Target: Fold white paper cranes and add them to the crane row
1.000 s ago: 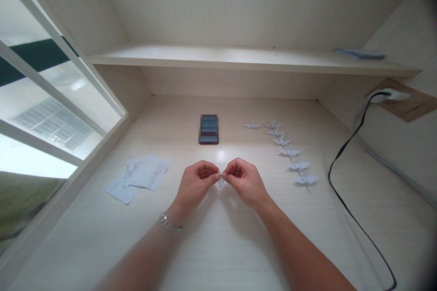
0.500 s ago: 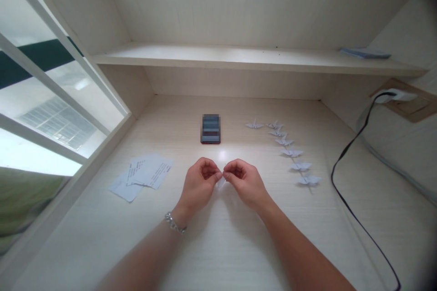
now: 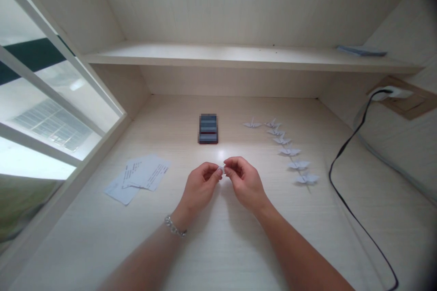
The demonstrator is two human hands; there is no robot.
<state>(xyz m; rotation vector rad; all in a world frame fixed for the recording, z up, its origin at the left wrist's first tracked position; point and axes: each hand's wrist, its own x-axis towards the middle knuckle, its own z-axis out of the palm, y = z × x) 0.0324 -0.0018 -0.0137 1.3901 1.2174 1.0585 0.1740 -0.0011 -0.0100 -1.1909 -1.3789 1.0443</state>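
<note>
Between my fingertips is a small folded piece of white paper point(image 3: 221, 171), mostly hidden by the fingers. My left hand point(image 3: 202, 183) pinches it from the left, thumb against forefinger, with a silver chain bracelet point(image 3: 175, 226) on the wrist. From the right, my right hand point(image 3: 246, 181) pinches the same paper, its fingertips almost meeting those of the left. To the right on the desk, several white folded paper cranes point(image 3: 290, 151) stand in a curved row. Flat printed paper sheets point(image 3: 146, 173) lie overlapping at the left.
A dark phone-like device point(image 3: 208, 128), its face pixelated, lies beyond my hands. A black cable point(image 3: 336, 159) runs from the wall socket point(image 3: 406, 95) down the desk's right side. Above the back of the desk is a shelf point(image 3: 205, 53) with a thin bluish item point(image 3: 362, 51) on it.
The paper has turned between my fingers, and less of it shows below them. My left hand has shifted slightly down. The whole view has moved slightly.
</note>
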